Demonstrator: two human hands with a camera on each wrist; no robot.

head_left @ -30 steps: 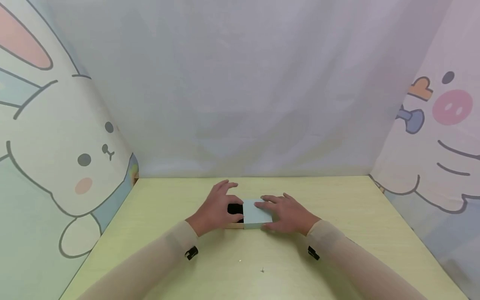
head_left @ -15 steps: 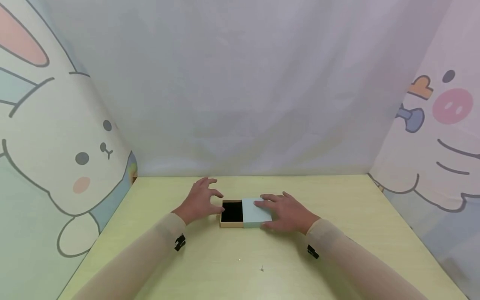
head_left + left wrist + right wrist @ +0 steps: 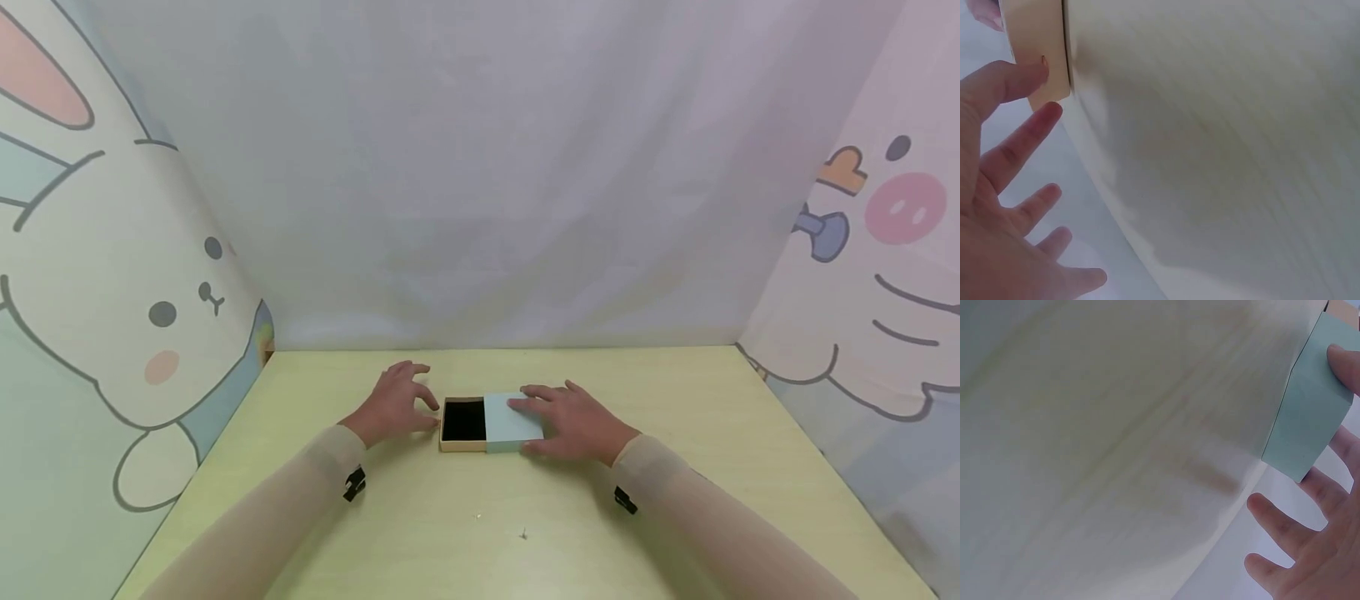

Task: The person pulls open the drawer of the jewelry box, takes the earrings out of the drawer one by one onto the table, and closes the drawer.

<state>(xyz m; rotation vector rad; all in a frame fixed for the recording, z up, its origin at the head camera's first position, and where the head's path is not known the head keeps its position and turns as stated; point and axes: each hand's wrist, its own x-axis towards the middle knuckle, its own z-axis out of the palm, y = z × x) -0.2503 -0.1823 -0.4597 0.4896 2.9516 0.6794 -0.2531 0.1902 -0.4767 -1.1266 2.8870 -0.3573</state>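
Note:
A small drawer-style box lies on the table in the head view. Its pale blue sleeve [image 3: 504, 415] covers the right half, and a tan drawer [image 3: 462, 447] with a black lining [image 3: 464, 420] sticks out to the left. My right hand [image 3: 579, 425] holds the sleeve at its right end, thumb against the near side and fingers over the top and far edge. Just left of the drawer is my left hand [image 3: 392, 407], its fingers spread and loosely bent. In the left wrist view, its thumb [image 3: 1025, 80] overlaps the drawer's tan side.
The pale wooden table [image 3: 675, 400] ends at a plain whitish curtain [image 3: 480, 183] behind. Cartoon-printed panels, a rabbit [image 3: 112, 308] and a pink-snouted animal [image 3: 862, 275], flank it. Tiny bits [image 3: 523, 535] lie on the table nearer the front.
My left hand has moved left, off the drawer, and its black-lined inside now shows fully. My right hand has stayed on the sleeve.

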